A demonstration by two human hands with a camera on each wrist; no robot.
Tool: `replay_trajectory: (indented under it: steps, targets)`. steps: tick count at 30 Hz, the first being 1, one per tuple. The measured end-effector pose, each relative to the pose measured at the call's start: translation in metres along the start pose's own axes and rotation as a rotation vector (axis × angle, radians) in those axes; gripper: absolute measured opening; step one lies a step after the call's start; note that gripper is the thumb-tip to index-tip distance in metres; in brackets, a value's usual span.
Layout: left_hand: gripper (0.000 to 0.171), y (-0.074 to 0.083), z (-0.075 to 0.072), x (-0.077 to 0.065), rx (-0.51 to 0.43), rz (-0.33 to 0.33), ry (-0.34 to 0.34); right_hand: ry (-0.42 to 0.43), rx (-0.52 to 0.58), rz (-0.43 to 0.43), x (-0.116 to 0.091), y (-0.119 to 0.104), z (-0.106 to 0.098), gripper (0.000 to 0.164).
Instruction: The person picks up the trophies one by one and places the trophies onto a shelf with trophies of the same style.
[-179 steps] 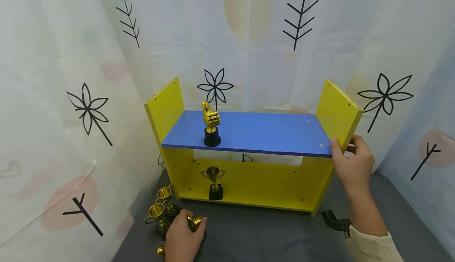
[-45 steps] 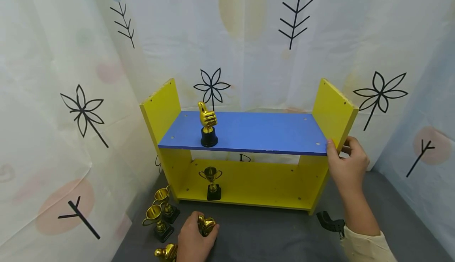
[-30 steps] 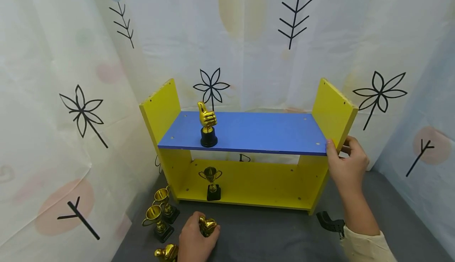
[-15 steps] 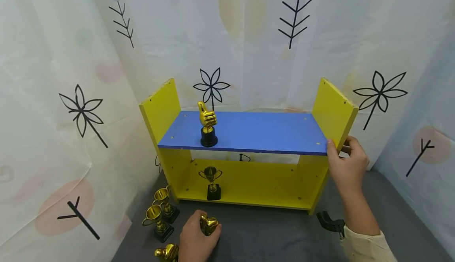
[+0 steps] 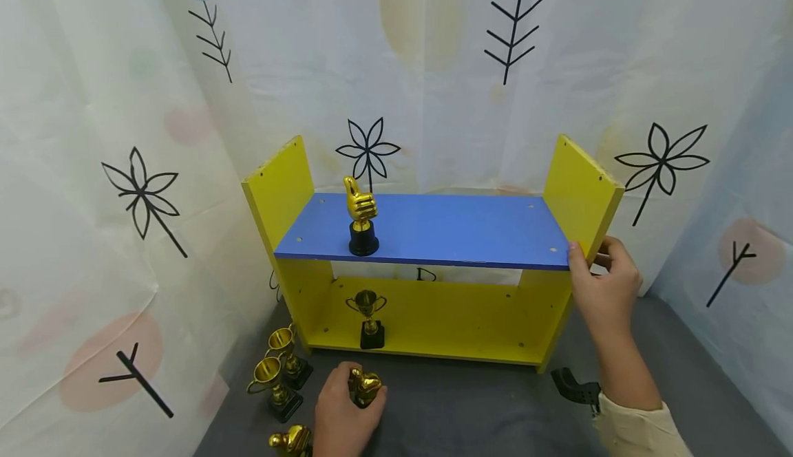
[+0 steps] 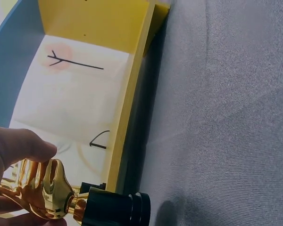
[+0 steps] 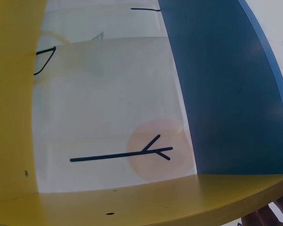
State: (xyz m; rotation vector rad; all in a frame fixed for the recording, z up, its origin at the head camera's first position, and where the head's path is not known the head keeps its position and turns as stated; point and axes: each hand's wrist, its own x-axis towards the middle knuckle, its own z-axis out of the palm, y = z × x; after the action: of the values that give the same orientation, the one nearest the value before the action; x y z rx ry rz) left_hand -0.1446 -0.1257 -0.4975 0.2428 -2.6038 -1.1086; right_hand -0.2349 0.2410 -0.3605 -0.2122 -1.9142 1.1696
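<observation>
Near the front of the grey cloth, my left hand (image 5: pixel 344 412) grips a gold thumbs-up trophy (image 5: pixel 367 385) by its hand-shaped top. Its black round base (image 6: pixel 113 207) shows in the left wrist view, with a shadow on the cloth beside it. My right hand (image 5: pixel 610 288) holds the right side panel of a yellow and blue shelf (image 5: pixel 458 230), thumb at the end of the blue board. Another thumbs-up trophy (image 5: pixel 362 213) stands on that blue board. Below it, a gold cup trophy (image 5: pixel 372 319) stands upright on the yellow bottom board.
Left of the shelf, two gold cup trophies, a nearer one (image 5: pixel 275 385) and a farther one (image 5: pixel 288 354), stand on the cloth (image 5: pixel 471 409). A further gold thumbs-up trophy (image 5: pixel 292 440) is cut off at the bottom edge. Patterned curtains (image 5: pixel 464 99) surround the setup.
Since six seconds ago, my left hand has moved right with the thumbs-up trophy, away from the cups. Over the last second it drifts only slightly right. My right hand keeps its hold.
</observation>
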Motion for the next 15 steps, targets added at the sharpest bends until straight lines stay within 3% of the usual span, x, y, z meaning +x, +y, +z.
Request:
replay_trajectory:
  steps: [15]
  targets:
    - [0.045,0.0057,0.0027,-0.0015,-0.046,0.085,0.053,-0.007,-0.005,0.016,-0.0011,0.0013,-0.0003,0.040]
